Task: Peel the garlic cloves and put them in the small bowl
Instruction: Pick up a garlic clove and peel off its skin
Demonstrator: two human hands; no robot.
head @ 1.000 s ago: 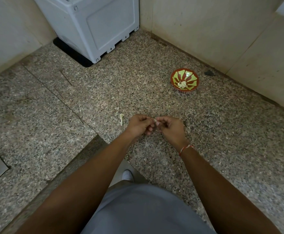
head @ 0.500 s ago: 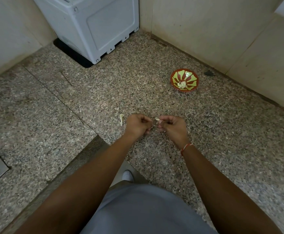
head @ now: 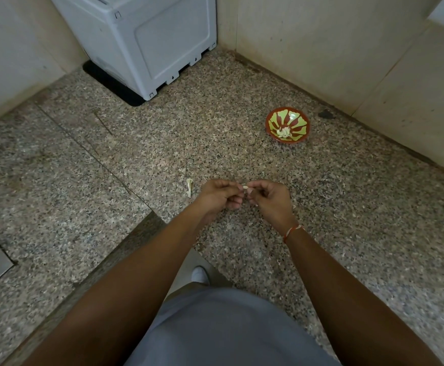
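— How many things is the person working with?

— One bowl with a small heap of peeled cloves, too bunched to count, one scrap of peel lying on the table, and one clove.

— Where is that clove sitting?

— Between both hands. The left hand and right hand are each pinching it with curled fingertips, well apart from the bowl.

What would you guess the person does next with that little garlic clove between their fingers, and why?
Probably keep pulling skin off: both hands, left hand and right hand, pinch the garlic clove between them above the counter, and the small bowl, already holding peeled cloves, sits well beyond them.
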